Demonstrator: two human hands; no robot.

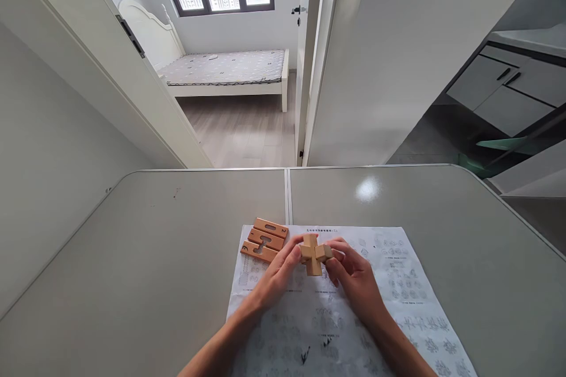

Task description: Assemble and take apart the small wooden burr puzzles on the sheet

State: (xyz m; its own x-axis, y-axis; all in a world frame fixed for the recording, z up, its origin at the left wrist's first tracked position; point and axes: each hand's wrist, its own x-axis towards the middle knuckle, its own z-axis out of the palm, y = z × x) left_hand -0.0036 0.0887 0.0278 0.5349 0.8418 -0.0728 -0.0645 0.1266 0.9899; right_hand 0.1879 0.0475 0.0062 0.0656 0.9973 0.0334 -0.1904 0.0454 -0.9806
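Observation:
Both hands hold a small wooden puzzle point(313, 254), a cross of pale interlocked bars, just above a printed paper sheet point(398, 283). My left hand point(278, 274) pinches its left side with thumb and fingertips. My right hand point(354, 274) curls its fingers round the right side. Three loose notched wooden pieces point(264, 240) lie side by side at the sheet's upper left corner, a short way from my left fingertips.
The sheet lies on a grey folding table point(132, 259) with a seam point(287, 194) down its middle. Beyond the far edge, an open doorway shows a bed point(225, 70) under a window. Grey cabinets point(508, 85) stand at the right.

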